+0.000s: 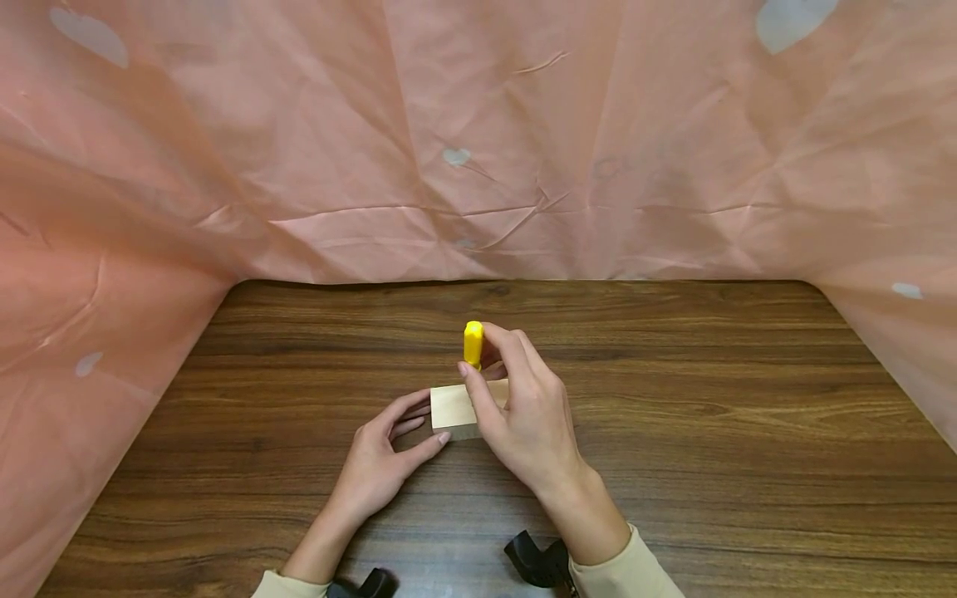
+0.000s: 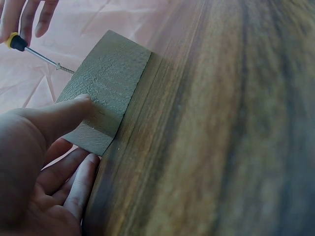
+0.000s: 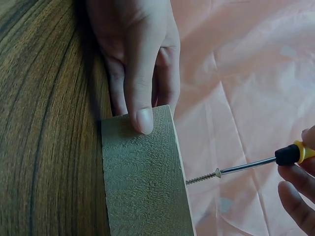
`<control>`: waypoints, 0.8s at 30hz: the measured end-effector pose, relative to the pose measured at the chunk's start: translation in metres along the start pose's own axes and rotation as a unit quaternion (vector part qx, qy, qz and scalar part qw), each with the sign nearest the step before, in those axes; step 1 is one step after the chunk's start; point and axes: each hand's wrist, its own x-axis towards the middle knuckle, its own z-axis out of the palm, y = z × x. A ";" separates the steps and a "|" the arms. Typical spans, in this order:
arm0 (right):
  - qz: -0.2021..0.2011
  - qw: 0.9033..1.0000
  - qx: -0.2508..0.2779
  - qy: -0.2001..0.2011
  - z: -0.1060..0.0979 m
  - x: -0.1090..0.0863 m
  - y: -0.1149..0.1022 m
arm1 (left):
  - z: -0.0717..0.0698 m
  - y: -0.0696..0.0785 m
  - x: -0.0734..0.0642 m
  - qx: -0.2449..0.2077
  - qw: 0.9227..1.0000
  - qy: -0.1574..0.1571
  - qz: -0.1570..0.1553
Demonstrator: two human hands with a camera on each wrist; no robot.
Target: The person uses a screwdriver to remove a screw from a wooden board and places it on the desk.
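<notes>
A pale wooden block (image 1: 452, 407) stands on the table, with its rough long side showing in both wrist views. My left hand (image 1: 381, 465) grips its left end, thumb on the near side and fingers behind. In my right hand (image 1: 531, 407), thumb and fingers pinch the yellow handle of a screwdriver (image 1: 473, 342), held upright over the block. The right wrist view shows its metal shaft ending at the head of a screw (image 3: 202, 179). That screw stands out of the block's top face, most of its thread exposed. The right hand hides part of the block in the head view.
A brown wood-grain table (image 1: 710, 415) lies under the hands. Pink cloth (image 1: 336, 149) with pale hearts hangs at the back and both sides. Black wrist devices (image 1: 538, 561) sit by the cuffs of the light sleeves (image 1: 624, 573).
</notes>
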 end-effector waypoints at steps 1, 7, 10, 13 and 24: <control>0.003 1.000 -0.001 -0.001 0.000 0.000 0.000 | 0.000 0.000 0.000 0.000 1.000 0.000 0.000; 0.020 1.000 -0.007 0.000 -0.001 -0.001 -0.001 | 0.000 0.000 -0.001 -0.003 1.000 0.001 0.000; 0.019 1.000 -0.011 0.004 -0.001 -0.001 -0.001 | 0.000 0.000 -0.001 -0.004 1.000 0.000 -0.001; 0.011 1.000 -0.021 0.005 -0.001 -0.001 -0.001 | 0.000 0.001 -0.001 -0.004 1.000 -0.001 -0.001; -0.003 1.000 -0.020 -0.004 -0.001 0.000 0.000 | 0.000 0.001 -0.001 -0.001 1.000 0.000 0.000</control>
